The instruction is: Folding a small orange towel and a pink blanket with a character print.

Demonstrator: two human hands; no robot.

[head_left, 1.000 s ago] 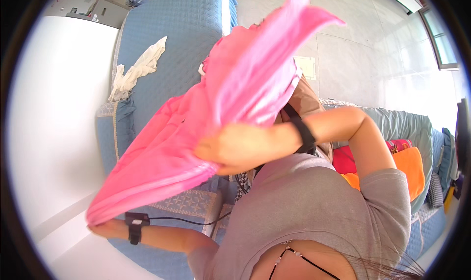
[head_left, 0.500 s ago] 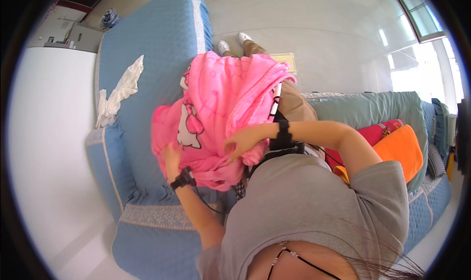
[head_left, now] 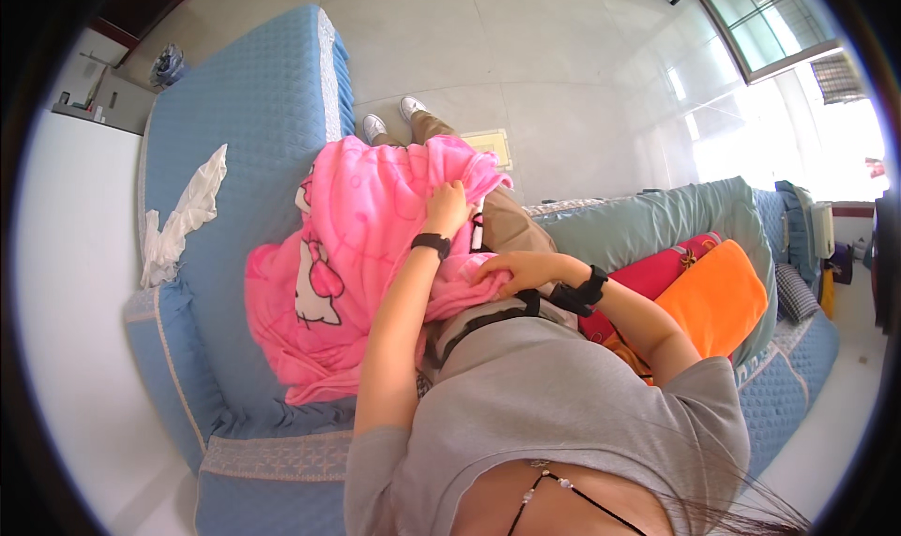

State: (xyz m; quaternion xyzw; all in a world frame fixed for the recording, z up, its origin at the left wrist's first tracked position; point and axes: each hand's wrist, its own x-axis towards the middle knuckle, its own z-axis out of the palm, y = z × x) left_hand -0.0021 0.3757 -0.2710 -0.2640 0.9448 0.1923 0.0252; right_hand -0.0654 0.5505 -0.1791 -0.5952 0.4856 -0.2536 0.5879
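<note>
A soft pink blanket with a white cartoon cat print lies bunched across my lap and spreads left onto the blue sofa seat. My left hand reaches forward over it, its fingers curled into the cloth near the fold at the far right. Close to my waist, my right hand is closed on a gathered pink edge. Both wrists wear black straps. Folds hide the blanket's lower layers and part of my legs.
Blue quilted sofa covers extend ahead and to the left, with a crumpled white cloth on them. On my right are an orange cushion, a red item and a grey-green cover. A yellowish panel is on the tiled floor.
My left hand has moved from the blanket's near left side forward and right to its right fold. My right hand has shifted back toward my waist, holding an edge. The view has shifted too.
</note>
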